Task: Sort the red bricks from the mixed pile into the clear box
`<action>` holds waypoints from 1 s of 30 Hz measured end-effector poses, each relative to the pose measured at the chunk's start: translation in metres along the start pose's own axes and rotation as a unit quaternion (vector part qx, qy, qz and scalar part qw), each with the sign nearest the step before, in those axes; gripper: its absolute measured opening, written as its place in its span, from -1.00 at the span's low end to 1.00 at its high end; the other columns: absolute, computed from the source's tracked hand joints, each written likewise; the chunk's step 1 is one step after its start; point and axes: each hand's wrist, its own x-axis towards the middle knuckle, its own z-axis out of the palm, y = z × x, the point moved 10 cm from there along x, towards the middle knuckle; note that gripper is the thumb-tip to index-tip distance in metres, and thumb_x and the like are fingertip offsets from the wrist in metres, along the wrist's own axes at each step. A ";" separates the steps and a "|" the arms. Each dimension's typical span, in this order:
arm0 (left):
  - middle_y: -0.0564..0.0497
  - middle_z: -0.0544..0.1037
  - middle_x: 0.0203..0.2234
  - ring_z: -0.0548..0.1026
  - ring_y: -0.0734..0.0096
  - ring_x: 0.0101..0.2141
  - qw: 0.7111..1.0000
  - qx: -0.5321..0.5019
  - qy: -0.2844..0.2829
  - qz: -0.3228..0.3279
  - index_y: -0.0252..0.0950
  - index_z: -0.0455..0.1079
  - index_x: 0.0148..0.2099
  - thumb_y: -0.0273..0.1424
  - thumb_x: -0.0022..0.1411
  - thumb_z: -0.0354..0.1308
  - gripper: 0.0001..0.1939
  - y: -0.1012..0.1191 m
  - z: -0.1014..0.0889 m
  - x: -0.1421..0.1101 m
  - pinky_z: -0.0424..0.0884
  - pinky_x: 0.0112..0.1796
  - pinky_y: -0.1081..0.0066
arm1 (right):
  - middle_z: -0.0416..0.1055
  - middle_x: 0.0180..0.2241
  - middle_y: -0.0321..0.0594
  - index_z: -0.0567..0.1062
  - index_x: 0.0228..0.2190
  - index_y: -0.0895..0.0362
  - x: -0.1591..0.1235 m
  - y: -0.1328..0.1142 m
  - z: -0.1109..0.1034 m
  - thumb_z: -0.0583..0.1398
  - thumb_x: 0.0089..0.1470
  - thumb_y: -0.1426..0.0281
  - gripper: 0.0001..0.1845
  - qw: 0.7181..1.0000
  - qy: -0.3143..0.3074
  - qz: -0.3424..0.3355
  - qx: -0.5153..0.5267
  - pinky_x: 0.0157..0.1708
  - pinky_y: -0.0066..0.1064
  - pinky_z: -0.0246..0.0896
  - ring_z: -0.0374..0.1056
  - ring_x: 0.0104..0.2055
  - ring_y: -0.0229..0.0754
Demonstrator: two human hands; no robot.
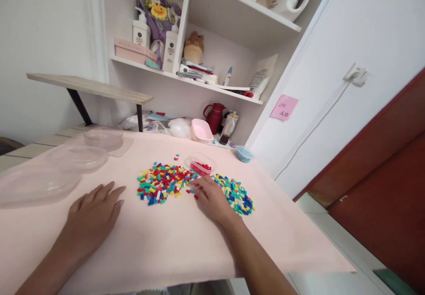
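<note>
My left hand [94, 213] lies flat on the pink tabletop, fingers spread and holding nothing. My right hand [212, 196] reaches over the table between two piles of small plastic pieces. Its bent fingers are at the right edge of the mixed-colour pile [162, 182], thumb apart from the index finger; the palm side is hidden. A few loose red pieces [191, 192] lie by its fingertips. Just beyond it, a clear tub [214, 158] contains red pieces [201, 168]. The other pile [237, 195], mostly green, blue, yellow and white, lies to its right, partly behind the wrist.
Clear empty containers [36, 184] stand along the table's left side. A small tub of light blue pieces [244, 154] is at the back right. Behind are a pink dish [201, 130], a red jug [214, 117], a bottle [228, 129] and a raised wooden shelf [89, 87].
</note>
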 end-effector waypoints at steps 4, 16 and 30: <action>-0.08 0.25 0.34 0.16 0.04 0.33 1.000 -0.006 0.000 -0.006 -0.18 0.29 0.31 -0.28 0.37 -0.32 -0.41 0.000 -0.001 0.000 0.06 0.27 -0.02 | 0.56 -0.17 -0.20 0.56 -0.17 0.04 -0.001 0.005 0.001 0.13 0.18 0.54 -0.73 0.999 -0.022 0.039 -0.027 -0.06 -0.37 0.25 0.43 -0.09 -0.14; -0.08 0.25 0.35 0.16 0.04 0.33 1.000 0.007 -0.006 -0.004 -0.19 0.28 0.32 -0.28 0.38 -0.35 -0.39 0.000 0.001 -0.001 0.07 0.27 -0.03 | 0.56 -0.26 -0.25 0.62 -0.32 0.07 -0.004 0.004 0.005 0.07 0.00 0.68 -0.60 0.999 -0.040 0.035 0.012 -0.14 -0.47 0.26 0.45 -0.21 -0.23; -0.05 0.20 0.37 0.13 0.06 0.35 0.999 0.041 -0.029 -0.003 -0.17 0.21 0.36 -0.29 0.40 -0.35 -0.40 0.001 0.003 0.001 0.05 0.28 0.01 | 0.54 -0.24 -0.24 0.63 -0.25 0.05 -0.004 0.003 -0.009 0.07 0.02 0.65 -0.57 0.999 0.012 0.047 0.001 -0.18 -0.44 0.23 0.43 -0.22 -0.21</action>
